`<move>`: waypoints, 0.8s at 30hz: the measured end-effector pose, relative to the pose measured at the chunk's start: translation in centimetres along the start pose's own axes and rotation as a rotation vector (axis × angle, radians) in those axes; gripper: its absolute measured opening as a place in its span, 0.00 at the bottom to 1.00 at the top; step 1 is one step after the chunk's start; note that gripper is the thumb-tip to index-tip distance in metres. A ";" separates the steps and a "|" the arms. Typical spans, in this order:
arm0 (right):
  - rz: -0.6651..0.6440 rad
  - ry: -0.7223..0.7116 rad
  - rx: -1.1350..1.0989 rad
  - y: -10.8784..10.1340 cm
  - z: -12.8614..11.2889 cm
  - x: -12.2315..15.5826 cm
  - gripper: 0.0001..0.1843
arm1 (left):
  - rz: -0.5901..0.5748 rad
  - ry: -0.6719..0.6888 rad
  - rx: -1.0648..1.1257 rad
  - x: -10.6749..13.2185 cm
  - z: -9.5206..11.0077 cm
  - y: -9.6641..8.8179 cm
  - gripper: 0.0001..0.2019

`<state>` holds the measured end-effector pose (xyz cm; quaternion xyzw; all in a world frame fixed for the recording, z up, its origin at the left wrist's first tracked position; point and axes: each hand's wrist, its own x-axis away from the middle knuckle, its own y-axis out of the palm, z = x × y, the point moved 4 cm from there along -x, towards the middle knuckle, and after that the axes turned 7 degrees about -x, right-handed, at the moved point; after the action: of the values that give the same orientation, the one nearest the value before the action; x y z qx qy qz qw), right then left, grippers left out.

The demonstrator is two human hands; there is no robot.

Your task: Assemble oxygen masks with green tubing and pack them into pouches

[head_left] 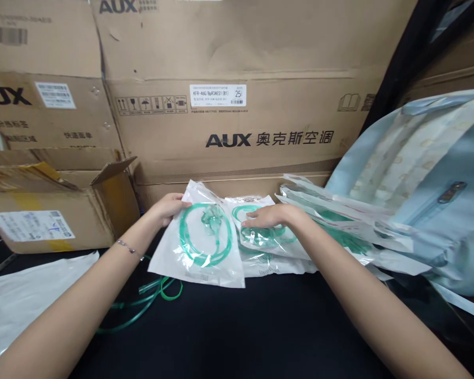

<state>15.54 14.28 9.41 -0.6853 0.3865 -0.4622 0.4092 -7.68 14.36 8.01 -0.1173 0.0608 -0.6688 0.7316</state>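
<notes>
My left hand (pixel 166 207) grips the upper left corner of a clear sealed bag (pixel 203 239) holding coiled green tubing and a mask, tilted up off the black table (pixel 260 326). My right hand (pixel 269 216) lies flat, fingers stretched, on a second bag of green tubing (pixel 260 234) just to the right. More sealed bags (pixel 339 226) are stacked in a fanned pile further right. Loose green tubing (pixel 150 295) lies on the table below the held bag.
Large AUX cardboard boxes (pixel 240 105) wall off the back. An open cardboard box (pixel 55 200) stands at the left. A white plastic sheet (pixel 19 300) lies at the near left. A big pale blue bag (pixel 430 189) fills the right side.
</notes>
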 end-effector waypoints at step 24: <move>0.199 0.144 -0.208 -3.3 3.1 1.5 0.32 | 0.014 0.176 -0.107 -1.8 0.4 10.0 0.12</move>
<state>19.36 14.78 12.18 -0.6474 0.5264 -0.4249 0.3511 1.89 16.97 5.74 -0.0969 0.1613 -0.6671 0.7208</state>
